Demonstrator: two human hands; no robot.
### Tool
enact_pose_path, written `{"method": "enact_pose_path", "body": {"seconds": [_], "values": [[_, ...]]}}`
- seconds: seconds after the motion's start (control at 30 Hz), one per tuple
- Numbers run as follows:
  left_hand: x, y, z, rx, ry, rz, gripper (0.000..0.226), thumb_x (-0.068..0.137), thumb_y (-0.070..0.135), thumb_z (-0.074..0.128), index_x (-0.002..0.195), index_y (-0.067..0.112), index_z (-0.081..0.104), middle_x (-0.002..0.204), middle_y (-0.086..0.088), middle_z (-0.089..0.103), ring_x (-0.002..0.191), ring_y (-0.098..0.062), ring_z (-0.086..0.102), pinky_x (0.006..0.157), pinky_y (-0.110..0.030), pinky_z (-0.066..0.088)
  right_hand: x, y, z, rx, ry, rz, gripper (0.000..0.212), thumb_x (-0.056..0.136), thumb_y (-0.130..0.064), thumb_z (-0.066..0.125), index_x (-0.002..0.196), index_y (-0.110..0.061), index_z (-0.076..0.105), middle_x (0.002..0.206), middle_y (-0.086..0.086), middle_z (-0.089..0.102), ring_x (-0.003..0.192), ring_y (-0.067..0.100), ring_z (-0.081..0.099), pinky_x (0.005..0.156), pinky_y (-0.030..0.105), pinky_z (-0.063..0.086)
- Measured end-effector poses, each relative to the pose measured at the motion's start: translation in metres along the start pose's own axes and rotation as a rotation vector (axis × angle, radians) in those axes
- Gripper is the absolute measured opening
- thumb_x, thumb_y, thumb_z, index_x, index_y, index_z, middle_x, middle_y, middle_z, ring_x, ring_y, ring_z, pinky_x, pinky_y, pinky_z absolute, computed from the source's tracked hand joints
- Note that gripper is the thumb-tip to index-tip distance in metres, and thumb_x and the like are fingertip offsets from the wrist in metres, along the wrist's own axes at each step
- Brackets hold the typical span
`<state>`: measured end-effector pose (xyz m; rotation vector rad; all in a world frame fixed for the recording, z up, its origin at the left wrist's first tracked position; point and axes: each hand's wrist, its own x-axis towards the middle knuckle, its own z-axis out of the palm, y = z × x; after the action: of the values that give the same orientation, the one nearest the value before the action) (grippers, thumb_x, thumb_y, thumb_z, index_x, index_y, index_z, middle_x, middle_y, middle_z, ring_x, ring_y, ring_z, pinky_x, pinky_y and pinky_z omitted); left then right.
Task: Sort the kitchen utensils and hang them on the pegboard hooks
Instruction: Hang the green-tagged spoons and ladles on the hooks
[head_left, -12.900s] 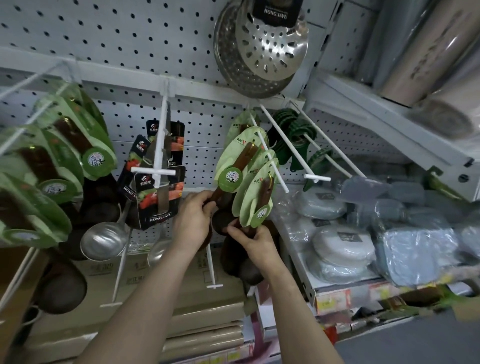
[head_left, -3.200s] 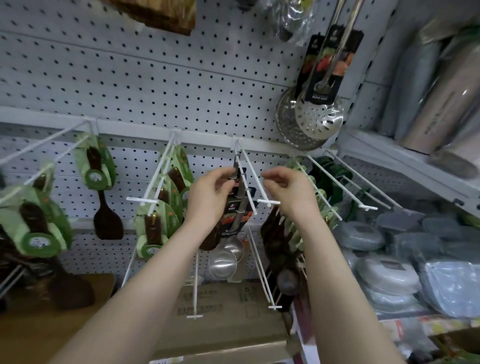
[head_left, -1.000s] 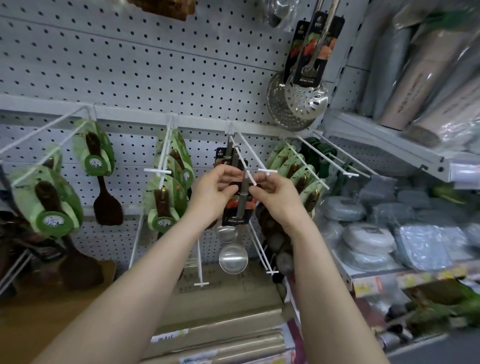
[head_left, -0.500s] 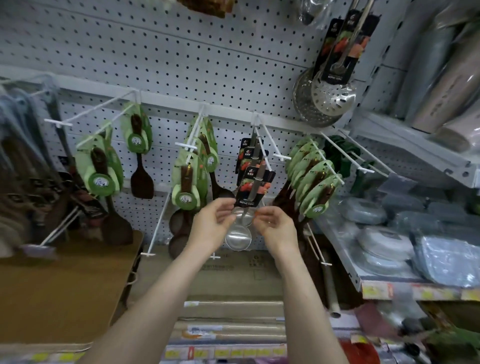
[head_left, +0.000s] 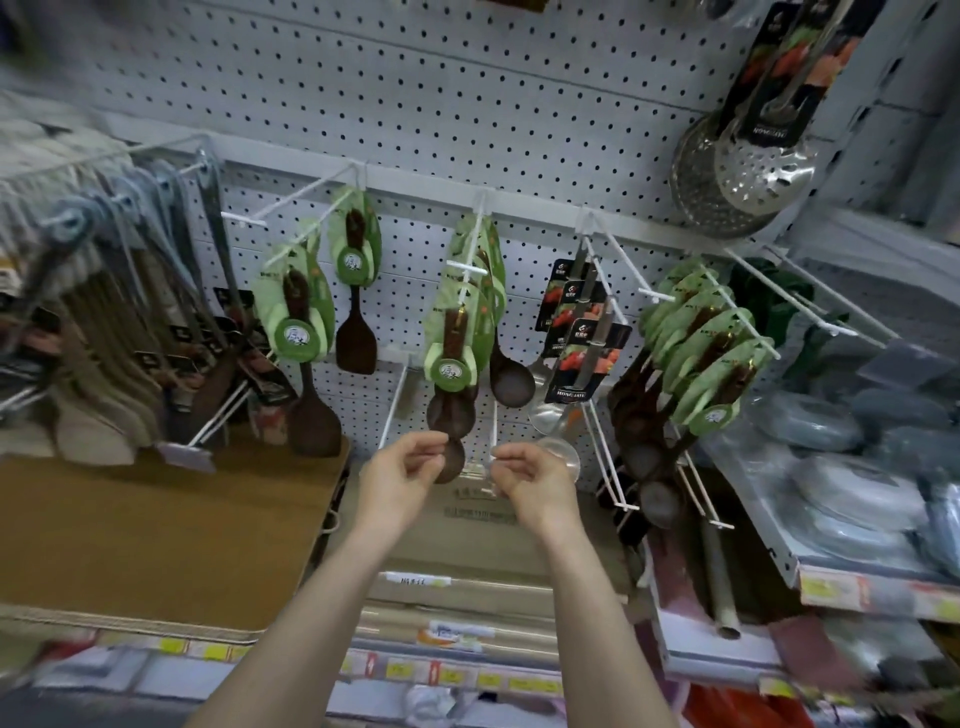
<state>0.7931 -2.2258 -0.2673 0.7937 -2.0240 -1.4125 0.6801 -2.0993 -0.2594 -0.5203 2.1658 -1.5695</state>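
Several steel ladles (head_left: 587, 358) on black-and-red cards hang from a white hook (head_left: 618, 283) on the pegboard (head_left: 467, 104). Left of them hang dark wooden spoons (head_left: 457, 338) on green cards, and further left wooden spatulas (head_left: 301, 322). More green-carded wooden utensils (head_left: 706, 343) hang to the right. My left hand (head_left: 402, 475) and my right hand (head_left: 535, 483) hover below the ladles with loosely curled fingers, holding nothing. My left fingertips are close to a low wooden spoon bowl (head_left: 451, 465). My right hand partly hides a steel ladle bowl (head_left: 566, 451).
Steel skimmers (head_left: 753, 171) hang at the upper right. Grey-handled utensils (head_left: 104, 312) crowd the hooks at far left. Cardboard boxes (head_left: 156, 530) lie on the shelf below the hooks. A side shelf (head_left: 872, 587) at right holds wrapped grey items.
Both hands have let go of the steel ladle's card and dropped below the hanging ladles. The ladle now hangs on its hook. My view has drawn back and shifted left.
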Motion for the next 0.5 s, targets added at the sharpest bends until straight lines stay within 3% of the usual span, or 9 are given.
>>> {"method": "enact_pose_path", "body": {"seconds": [0.13,0.23,0.37,0.5], "values": [[0.025,-0.007,-0.020,0.012,0.011,-0.015,0.028,0.088,0.008,0.068,0.114,0.020,0.066,0.106,0.008,0.069,0.094,-0.001,0.064,0.093,-0.026,0.051,0.017,-0.013,0.020,-0.001,0.036,0.014,0.017,0.092,-0.007,0.066,0.092,-0.025,0.066,0.095,0.005,0.070,0.086,0.023,0.068,0.086,0.041,0.058],[0.049,-0.008,-0.031,0.013,-0.033,-0.007,0.037,0.088,0.010,0.070,0.123,0.018,0.061,0.113,0.006,0.066,0.101,-0.005,0.062,0.090,-0.018,0.046,0.034,-0.022,0.036,0.014,0.091,0.021,0.019,0.093,-0.005,0.064,0.095,-0.024,0.065,0.093,-0.001,0.068,0.091,0.020,0.068,0.091,0.042,0.057],[0.078,-0.012,-0.033,-0.007,-0.182,0.024,0.056,0.086,0.010,0.072,0.137,0.016,0.050,0.124,0.006,0.056,0.113,-0.005,0.052,0.084,-0.004,0.037,0.050,-0.031,0.054,0.032,0.119,0.040,0.025,0.095,0.001,0.058,0.112,-0.017,0.062,0.101,-0.003,0.066,0.103,0.019,0.065,0.096,0.039,0.055],[0.113,-0.024,-0.026,0.016,-0.286,0.079,0.078,0.077,0.025,0.081,0.144,0.020,0.041,0.139,0.005,0.050,0.125,-0.008,0.048,0.106,-0.029,0.041,0.060,-0.034,0.063,0.024,0.181,0.020,0.028,0.095,-0.002,0.059,0.110,-0.026,0.059,0.104,-0.005,0.068,0.102,0.018,0.066,0.096,0.041,0.054]]}}
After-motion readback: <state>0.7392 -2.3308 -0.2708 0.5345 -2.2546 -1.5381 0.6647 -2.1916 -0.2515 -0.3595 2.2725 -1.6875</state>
